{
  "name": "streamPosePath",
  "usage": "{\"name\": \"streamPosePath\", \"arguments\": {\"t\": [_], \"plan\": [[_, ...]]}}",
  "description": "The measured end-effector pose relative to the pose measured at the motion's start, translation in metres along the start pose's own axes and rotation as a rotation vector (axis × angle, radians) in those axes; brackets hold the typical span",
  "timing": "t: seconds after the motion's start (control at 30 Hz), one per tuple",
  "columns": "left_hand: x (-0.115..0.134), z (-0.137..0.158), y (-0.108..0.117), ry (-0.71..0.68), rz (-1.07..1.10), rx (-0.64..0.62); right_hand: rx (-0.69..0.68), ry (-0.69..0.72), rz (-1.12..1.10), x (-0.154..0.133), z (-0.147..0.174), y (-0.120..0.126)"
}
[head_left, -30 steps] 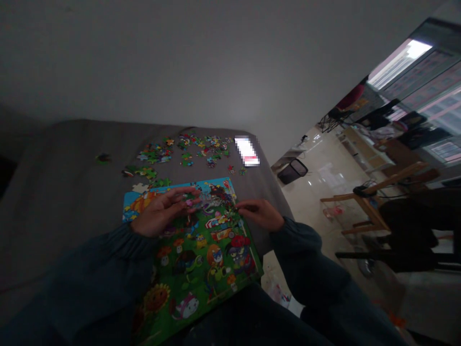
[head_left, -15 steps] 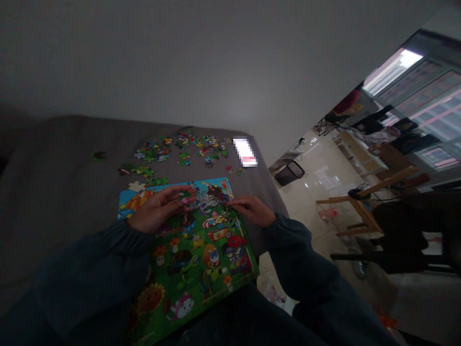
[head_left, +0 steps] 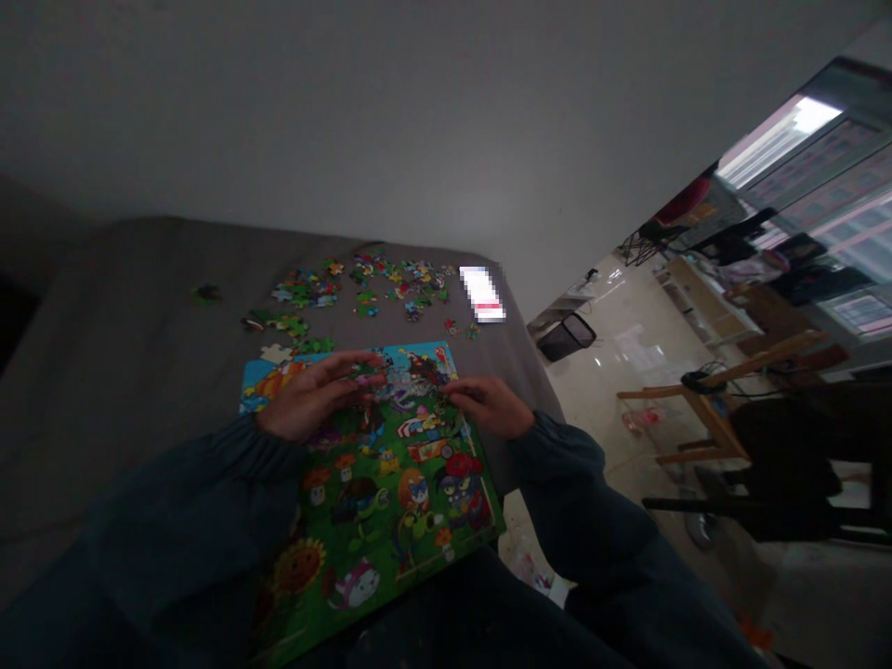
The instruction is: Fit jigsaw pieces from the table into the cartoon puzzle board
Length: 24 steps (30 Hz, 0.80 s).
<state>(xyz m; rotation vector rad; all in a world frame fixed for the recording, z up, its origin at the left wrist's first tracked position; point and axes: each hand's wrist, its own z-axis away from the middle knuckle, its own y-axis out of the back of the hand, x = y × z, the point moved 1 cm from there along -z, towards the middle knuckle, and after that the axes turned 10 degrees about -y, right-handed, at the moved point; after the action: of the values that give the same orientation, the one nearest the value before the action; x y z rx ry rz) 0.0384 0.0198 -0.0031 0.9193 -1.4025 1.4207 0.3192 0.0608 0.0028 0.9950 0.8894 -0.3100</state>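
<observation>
A jigsaw puzzle board (head_left: pixel 397 465) with cartoon plants and characters on green and blue rests tilted across my lap and the table edge. My left hand (head_left: pixel 313 395) lies over its upper left part, fingers stretched out and slightly apart, touching the picture. At the upper right edge of the board is my right hand (head_left: pixel 491 404), thumb and fingers pinched together over the picture. Whatever sits between those fingertips is too small and dark to make out. Beyond the board, loose puzzle pieces (head_left: pixel 307 288) lie in clusters, and a pale piece (head_left: pixel 277 353) lies by its upper left corner.
The table has a grey cloth (head_left: pixel 153 353) and stands against a pale wall (head_left: pixel 348 121). A lit phone (head_left: pixel 482 294) lies at its far right. On the floor to the right are a black bin (head_left: pixel 568 336) and a wooden chair (head_left: pixel 703 409).
The whole view has shifted slightly, so things appear a little farther right. Both hands keep nearly the same places on the board.
</observation>
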Motion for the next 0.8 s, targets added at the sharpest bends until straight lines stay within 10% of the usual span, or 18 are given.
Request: {"name": "streamPosePath", "arguments": {"t": [0.53,0.8], "plan": [[-0.006,-0.002,0.002,0.057,-0.028,-0.090,-0.144,0.124,-0.149,-0.060,-0.029,-0.024],[-0.002,0.005,-0.008,0.114,-0.090,-0.227,0.061,0.218,0.002,-0.084,-0.036,-0.031]]}}
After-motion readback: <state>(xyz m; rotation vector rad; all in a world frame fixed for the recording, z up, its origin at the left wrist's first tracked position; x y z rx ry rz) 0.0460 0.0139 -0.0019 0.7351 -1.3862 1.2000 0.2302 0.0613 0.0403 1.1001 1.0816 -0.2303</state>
